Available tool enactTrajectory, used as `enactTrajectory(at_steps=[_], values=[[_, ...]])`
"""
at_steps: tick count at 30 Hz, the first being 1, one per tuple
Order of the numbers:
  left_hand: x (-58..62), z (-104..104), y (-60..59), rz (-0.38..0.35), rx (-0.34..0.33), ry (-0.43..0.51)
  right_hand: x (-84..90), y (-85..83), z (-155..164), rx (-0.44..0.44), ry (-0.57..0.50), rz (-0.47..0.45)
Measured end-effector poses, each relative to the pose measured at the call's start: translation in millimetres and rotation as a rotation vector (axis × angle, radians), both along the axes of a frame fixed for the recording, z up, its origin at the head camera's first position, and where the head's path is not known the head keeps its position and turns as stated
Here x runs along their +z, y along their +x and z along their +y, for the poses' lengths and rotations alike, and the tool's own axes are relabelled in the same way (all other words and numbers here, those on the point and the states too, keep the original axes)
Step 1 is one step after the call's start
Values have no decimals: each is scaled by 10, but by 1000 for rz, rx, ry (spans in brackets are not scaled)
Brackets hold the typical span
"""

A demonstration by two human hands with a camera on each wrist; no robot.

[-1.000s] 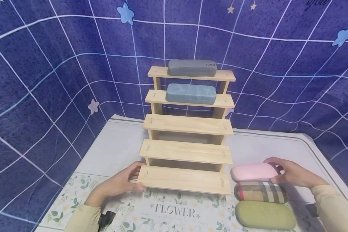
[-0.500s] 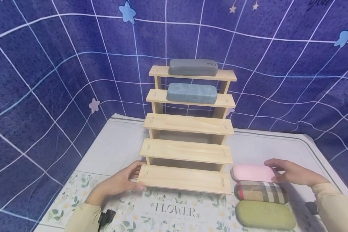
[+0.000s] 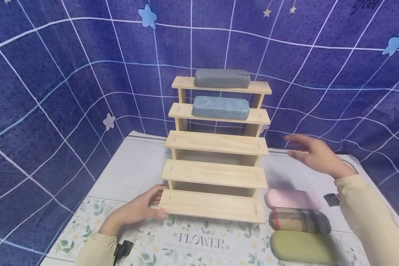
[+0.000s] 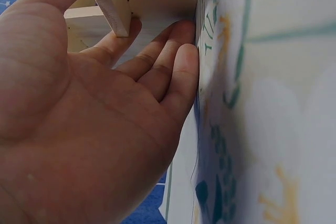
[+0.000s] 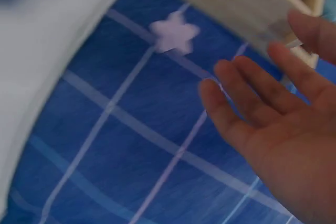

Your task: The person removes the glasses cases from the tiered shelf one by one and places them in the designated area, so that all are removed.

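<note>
Trouble on the left: what could bring it?

"My left grip holds the end of the lowest step, thumb in front, fingers behind. If I tug, I judge the whole wooden rack could skid on the counter."

"What would suffer?"

"The grey case on the top step and the mottled blue case one below. Both are long boxes with softened edges. The pale, grained boards are flat and lipless, so a jolt might slide either off."

"Farther right?"

"Three elongated, round-ended cases lie close together on the counter. The pink case is farthest from me and smooth-looking; next the plaid case, striped red and dark; nearest, the plain green case. Rounded shells like those could slip from a loose pinch."

"And your other side?"

"My right grip hangs above the counter, fingers parted, holding nothing. A careless sweep leftward could clip the rack."
</note>
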State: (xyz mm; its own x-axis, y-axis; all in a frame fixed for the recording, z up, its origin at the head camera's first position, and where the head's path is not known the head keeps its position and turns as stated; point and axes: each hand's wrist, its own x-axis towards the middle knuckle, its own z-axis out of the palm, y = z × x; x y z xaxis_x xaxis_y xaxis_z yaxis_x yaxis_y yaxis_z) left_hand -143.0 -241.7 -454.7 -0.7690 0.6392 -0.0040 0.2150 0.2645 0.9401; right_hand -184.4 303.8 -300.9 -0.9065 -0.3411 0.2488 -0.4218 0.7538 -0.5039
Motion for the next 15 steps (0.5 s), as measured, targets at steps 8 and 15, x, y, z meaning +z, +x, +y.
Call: enactTrajectory(at_steps=[8, 15], values=[[-19, 26, 3, -19, -15, 6, 395, -208, -546, -71, -110, 111], [31, -9, 24, -19, 6, 1, 621, -457, -865, -134, -155, 145]])
